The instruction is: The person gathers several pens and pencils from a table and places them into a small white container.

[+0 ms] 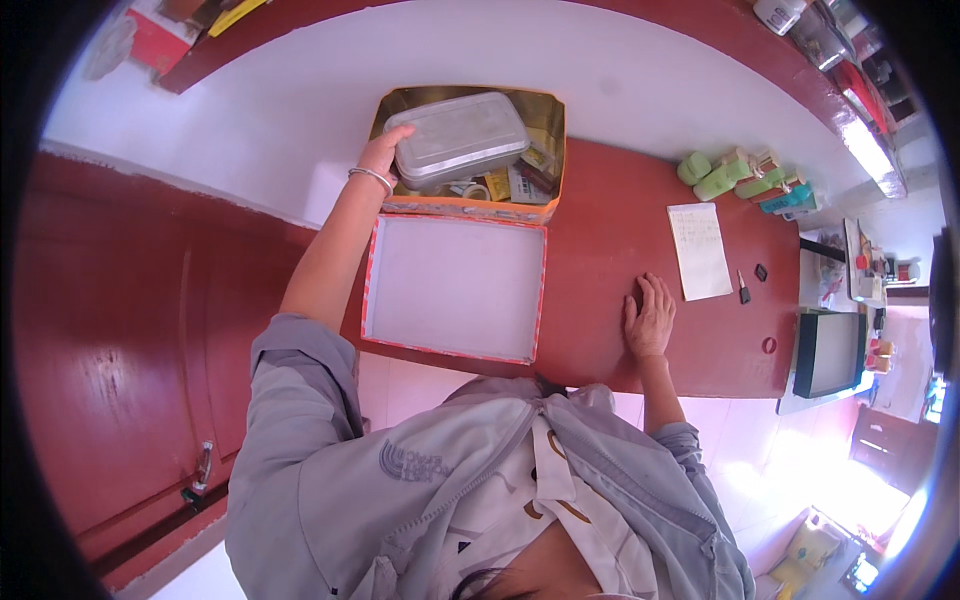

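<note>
My left hand (pixel 386 154) grips the left end of a closed grey metal case (pixel 461 139), its thumb on the lid. The case sits tilted over a deep tin box (pixel 469 210) with an orange rim. Inside the box, beside the case, are a roll of tape (pixel 475 193), a yellow packet (pixel 497 184) and other small packets. Directly in front of the tin lies a shallow white-lined box lid (pixel 456 289) with a red patterned edge. My right hand (pixel 651 315) rests on the red table, fingers slightly curled, holding nothing.
On the red table (pixel 592 225) lie a notepad with handwriting (pixel 699 251), a key (pixel 742 287), a small black object (pixel 760 271) and a red ring (pixel 769 345). Green bottles (pixel 721 180) stand by the wall. A dark open box (pixel 829 354) is beyond the right edge.
</note>
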